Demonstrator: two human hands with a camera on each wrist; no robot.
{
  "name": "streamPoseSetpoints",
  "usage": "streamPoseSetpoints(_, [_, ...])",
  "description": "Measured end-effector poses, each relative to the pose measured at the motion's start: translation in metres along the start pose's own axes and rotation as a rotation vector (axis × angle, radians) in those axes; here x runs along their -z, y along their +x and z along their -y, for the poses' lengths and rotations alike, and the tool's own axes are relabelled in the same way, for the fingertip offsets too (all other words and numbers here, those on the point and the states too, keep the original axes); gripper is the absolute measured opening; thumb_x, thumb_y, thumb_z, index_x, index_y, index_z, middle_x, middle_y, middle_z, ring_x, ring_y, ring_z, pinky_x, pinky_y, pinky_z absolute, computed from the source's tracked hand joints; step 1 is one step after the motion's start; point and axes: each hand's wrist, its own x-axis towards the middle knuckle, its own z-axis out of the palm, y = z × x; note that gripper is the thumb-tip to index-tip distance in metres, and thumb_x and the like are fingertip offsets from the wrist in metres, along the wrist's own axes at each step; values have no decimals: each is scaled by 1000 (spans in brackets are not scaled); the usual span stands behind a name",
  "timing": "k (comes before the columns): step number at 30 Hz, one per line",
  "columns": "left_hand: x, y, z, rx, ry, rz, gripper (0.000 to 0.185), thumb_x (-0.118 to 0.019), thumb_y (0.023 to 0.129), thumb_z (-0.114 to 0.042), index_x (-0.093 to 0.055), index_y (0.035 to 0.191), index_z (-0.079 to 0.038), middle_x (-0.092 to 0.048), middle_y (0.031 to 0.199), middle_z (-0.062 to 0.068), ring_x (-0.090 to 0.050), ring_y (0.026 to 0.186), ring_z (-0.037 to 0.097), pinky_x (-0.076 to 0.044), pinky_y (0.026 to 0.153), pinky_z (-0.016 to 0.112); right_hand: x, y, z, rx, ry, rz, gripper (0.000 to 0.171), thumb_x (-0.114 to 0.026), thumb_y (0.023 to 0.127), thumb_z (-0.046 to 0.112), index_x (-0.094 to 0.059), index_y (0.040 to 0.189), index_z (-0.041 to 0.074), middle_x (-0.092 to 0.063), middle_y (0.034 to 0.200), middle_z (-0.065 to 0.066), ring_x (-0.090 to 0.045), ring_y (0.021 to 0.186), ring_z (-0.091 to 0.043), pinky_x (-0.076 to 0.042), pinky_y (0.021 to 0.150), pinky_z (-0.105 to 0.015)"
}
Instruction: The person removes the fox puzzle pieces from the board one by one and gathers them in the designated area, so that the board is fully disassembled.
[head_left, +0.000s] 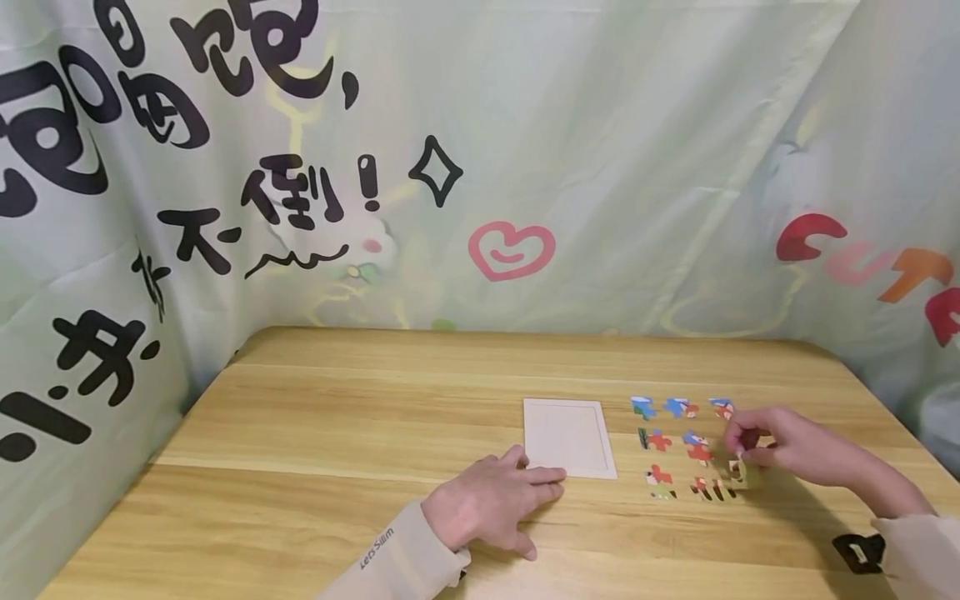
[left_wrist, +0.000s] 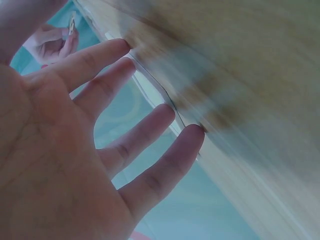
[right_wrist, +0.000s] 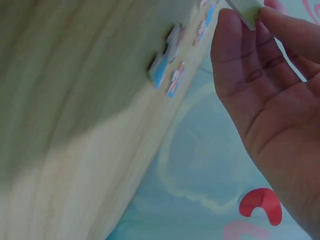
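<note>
The left hand [head_left: 491, 506] lay flat on the table [head_left: 315, 417], fingers straight and spread, holding nothing; its fingertips [left_wrist: 192, 134] touched the near left corner of the white frame [head_left: 568, 437], which lay flat near the middle of the table. The right hand [head_left: 780, 446] was over the far right of the table, thumb and fingers curled together and pinching a small puzzle piece [head_left: 738, 468] just above the wood. The right wrist view showed that piece [right_wrist: 246, 10] as a pale edge caught between the thumb and fingertips [right_wrist: 231, 30], most of it out of frame. The other pieces [head_left: 678, 442] lay loose in rough rows just right of the frame and apart from it, coloured blue, red and green, with the held piece at the near right end of the group. In the right wrist view, two or three of them showed blurred on the table edge. The person wore pale sleeves [head_left: 401, 558], the left one bearing small lettering. A printed cloth [head_left: 525, 167] with black characters, a pink heart and coloured letters hung behind and around the table.
</note>
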Motion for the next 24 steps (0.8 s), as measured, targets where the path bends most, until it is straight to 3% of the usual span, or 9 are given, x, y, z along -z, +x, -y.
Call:
streamPoseSetpoints(11, [-1,1,1,-15,-5,-16,81,-80,81,-53,-49,152,-30,-30,160,-23,-41,122,12,-44,80,19,-1,-18,-12,-59,3,20,34,-60,77,-23,-61,87,9,-59,80,7,-51,75,-2,-38,51,-26])
streamPoseSetpoints(16, [-2,0,2,-18,5,-24,81,-79,80,-54,-49,152,-30,-31,160,-23,-41,123,11,-44,81,20,-3,-21,-16,-42,-2,1,35,-61,74,-24,-60,86,9,-57,76,5,-49,69,-4,-35,51,-26])
streamPoseSetpoints(21, [-2,0,0,-18,47,-23,80,-76,81,-58,-49,151,-31,-32,160,-17,-40,124,11,-46,91,25,-3,-22,-15,-33,-9,-9,36,-61,72,-26,-59,85,8,-56,74,3,-47,68,-3,-34,50,-26])
streamPoseSetpoints(24, [-1,0,0,-24,60,-32,78,-75,81,-59,-50,150,-31,-34,159,-14,-41,126,11,-47,94,27,-3,-23,-12,-71,-27,-4,33,-61,73,-26,-59,84,6,-54,74,5,-45,67,-2,-34,51,-26])
